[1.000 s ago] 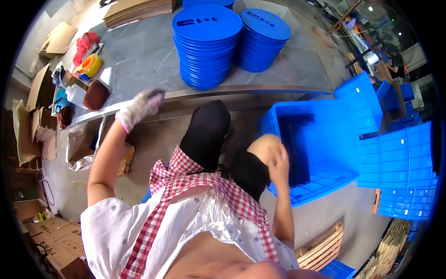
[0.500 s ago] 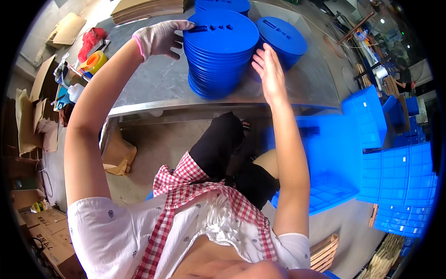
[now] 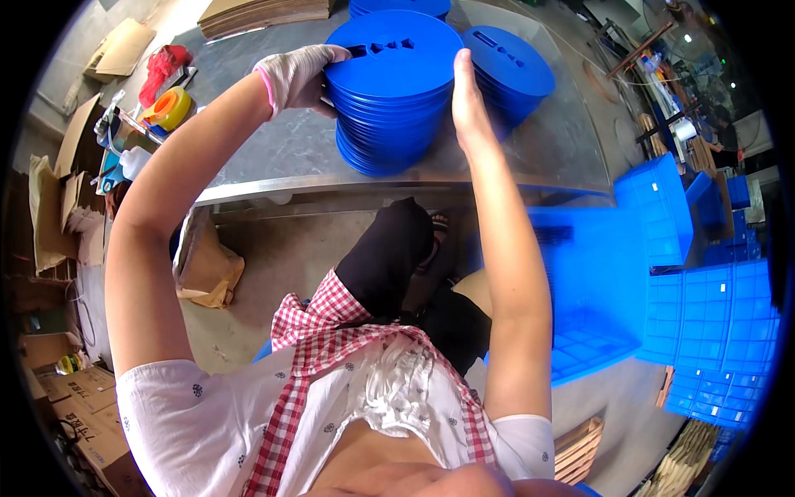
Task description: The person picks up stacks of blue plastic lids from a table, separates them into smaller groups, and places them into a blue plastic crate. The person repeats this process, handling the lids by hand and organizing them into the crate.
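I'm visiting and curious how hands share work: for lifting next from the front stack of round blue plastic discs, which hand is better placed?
Probably the left hand, in a whitish fabric glove: it curls at the left rim of the front stack, while the bare right hand looks straighter.

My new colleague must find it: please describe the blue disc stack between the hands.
On the grey table stand stacks of blue discs. Take the frontmost stack, nearest the table's edge: only this one stands between the gloved left hand and bare right hand.
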`<move>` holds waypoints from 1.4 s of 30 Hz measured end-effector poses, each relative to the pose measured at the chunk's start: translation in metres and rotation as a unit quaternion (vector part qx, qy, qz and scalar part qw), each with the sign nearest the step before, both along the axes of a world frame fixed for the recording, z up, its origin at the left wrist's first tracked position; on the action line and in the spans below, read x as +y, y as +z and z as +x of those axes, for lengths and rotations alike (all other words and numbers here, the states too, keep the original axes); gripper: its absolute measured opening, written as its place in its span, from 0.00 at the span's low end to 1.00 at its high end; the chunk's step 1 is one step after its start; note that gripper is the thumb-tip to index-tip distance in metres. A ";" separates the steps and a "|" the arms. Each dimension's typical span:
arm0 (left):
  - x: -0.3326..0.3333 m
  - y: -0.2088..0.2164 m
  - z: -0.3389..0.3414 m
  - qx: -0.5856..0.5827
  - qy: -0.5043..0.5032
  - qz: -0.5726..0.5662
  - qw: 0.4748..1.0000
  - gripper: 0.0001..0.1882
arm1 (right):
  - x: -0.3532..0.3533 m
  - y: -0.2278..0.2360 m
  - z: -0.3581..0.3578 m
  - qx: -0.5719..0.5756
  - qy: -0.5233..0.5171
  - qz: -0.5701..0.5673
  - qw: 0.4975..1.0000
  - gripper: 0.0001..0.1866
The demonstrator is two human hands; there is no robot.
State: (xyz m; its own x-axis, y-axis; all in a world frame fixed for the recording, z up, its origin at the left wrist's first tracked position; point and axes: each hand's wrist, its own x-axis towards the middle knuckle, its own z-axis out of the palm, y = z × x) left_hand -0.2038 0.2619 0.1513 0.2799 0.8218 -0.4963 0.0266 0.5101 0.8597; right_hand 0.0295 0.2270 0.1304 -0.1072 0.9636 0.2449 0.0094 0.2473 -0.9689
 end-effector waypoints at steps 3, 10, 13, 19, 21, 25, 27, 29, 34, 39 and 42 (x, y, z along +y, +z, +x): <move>-0.004 0.001 -0.001 -0.010 0.044 -0.001 0.999 0.36 | 0.001 0.004 -0.012 -0.015 -0.011 0.037 0.999 0.43; -0.058 0.004 -0.032 -0.089 0.020 0.191 0.977 0.26 | -0.035 -0.009 -0.026 -0.076 -0.110 0.269 0.954 0.39; -0.121 0.002 0.004 -0.160 0.157 0.136 0.965 0.30 | -0.082 -0.031 -0.013 -0.031 -0.106 0.309 0.945 0.38; -0.181 -0.055 0.077 -0.264 0.146 0.025 0.953 0.40 | -0.170 -0.069 0.041 0.159 -0.148 0.105 0.970 0.40; -0.186 -0.066 0.099 -0.249 0.149 -0.034 0.956 0.42 | -0.183 -0.082 0.056 0.162 -0.179 0.105 0.965 0.38; -0.185 -0.093 0.129 -0.257 0.104 -0.086 0.957 0.41 | -0.206 -0.089 0.078 0.146 -0.192 0.121 0.963 0.37; -0.185 -0.110 0.138 -0.280 0.073 -0.082 0.954 0.36 | -0.214 -0.093 0.083 0.116 -0.237 0.131 0.956 0.36; -0.180 -0.117 0.148 -0.267 0.081 -0.112 0.954 0.39 | -0.219 -0.096 0.088 0.018 -0.282 0.166 0.945 0.36; -0.172 -0.147 0.145 -0.265 0.004 -0.179 0.948 0.20 | -0.235 -0.084 0.086 -0.024 -0.283 0.225 0.932 0.37; -0.175 -0.164 0.134 -0.306 -0.002 -0.157 0.939 0.19 | -0.251 -0.077 0.103 -0.005 -0.294 0.113 0.949 0.34; -0.179 -0.169 0.129 -0.318 0.008 -0.139 0.938 0.19 | -0.254 -0.079 0.104 0.149 -0.297 0.037 0.942 0.34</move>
